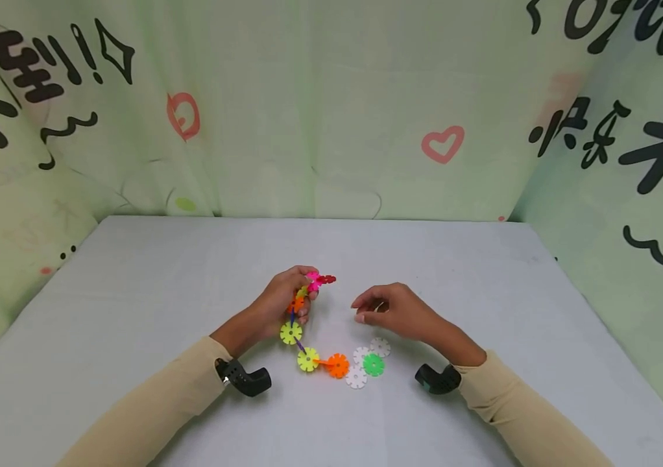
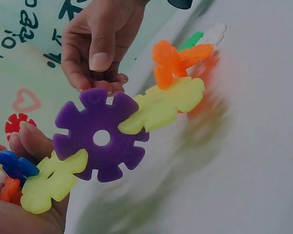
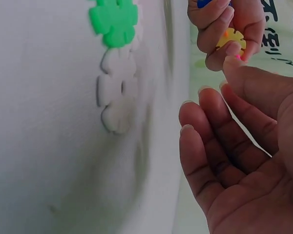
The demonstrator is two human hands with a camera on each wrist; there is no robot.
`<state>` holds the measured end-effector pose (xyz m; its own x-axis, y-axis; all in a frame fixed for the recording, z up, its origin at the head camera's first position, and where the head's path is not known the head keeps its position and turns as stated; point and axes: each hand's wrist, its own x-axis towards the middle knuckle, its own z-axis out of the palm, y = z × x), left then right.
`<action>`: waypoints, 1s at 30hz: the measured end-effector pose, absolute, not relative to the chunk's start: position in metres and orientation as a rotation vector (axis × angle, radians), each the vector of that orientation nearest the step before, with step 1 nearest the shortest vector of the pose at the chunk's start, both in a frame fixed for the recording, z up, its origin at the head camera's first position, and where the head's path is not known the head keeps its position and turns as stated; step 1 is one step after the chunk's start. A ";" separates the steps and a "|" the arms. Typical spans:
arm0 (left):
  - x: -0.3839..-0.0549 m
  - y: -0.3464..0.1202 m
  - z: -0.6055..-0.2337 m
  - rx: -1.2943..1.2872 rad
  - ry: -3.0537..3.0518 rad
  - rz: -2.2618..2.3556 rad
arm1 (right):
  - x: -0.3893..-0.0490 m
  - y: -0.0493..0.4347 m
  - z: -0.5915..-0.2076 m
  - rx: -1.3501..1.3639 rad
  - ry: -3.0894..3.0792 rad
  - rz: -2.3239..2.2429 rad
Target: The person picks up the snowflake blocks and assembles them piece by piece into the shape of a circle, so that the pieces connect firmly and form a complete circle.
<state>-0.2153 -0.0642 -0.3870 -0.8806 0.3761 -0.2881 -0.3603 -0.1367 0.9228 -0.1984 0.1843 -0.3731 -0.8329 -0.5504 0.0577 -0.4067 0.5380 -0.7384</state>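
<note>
My left hand [image 1: 281, 295] grips the upper end of a chain of interlocking plastic snowflake discs. A pink disc [image 1: 313, 281] and a red disc [image 1: 328, 279] stick out past its fingertips. From there the chain hangs down through orange, blue and yellow pieces. In the left wrist view a purple disc [image 2: 73, 126] joins two yellow discs. An orange disc [image 1: 338, 366] ends the chain low near the tabletop. My right hand [image 1: 398, 311] hovers to the right of the chain, fingers loosely bent, with nothing between them; its palm [image 3: 249, 204] shows bare in the right wrist view.
Beside the chain's lower end, a green disc [image 1: 373, 364] lies among several white discs [image 1: 357, 377] on the white tabletop [image 1: 191, 272]. Pale green curtains [image 1: 331, 117] with printed writing stand behind and at both sides. Black wrist cameras [image 1: 244, 378] hang under both forearms.
</note>
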 end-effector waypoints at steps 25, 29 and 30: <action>-0.219 -0.069 -0.389 -0.005 1.718 2.039 | -0.172 0.202 -0.383 -0.977 2.458 -0.978; -0.220 -0.069 -0.390 0.015 1.767 1.986 | -0.170 0.202 -0.383 -0.996 2.481 -0.933; -0.220 -0.069 -0.390 0.026 1.788 1.971 | -0.170 0.202 -0.383 -0.996 2.488 -0.921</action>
